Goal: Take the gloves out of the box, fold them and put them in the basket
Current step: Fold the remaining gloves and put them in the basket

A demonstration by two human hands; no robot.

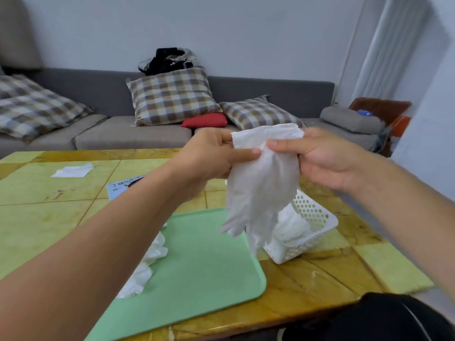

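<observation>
A thin white glove point(261, 183) hangs in the air above the table, cuff up and fingers down. My left hand point(211, 156) pinches its cuff on the left side and my right hand point(325, 158) pinches the cuff on the right. Below and behind the glove stands a white perforated basket point(317, 217) with white gloves point(293, 230) in it. The blue glove box point(118, 189) lies on the table, mostly hidden behind my left forearm. A heap of loose white gloves point(147, 262) lies on the left part of the green mat point(209, 267).
A white sheet point(72, 171) lies at the far left of the green-and-yellow tiled table point(49, 217). A grey sofa point(128, 136) with checked cushions runs behind the table. My dark-clothed knee point(384, 318) shows at the bottom right.
</observation>
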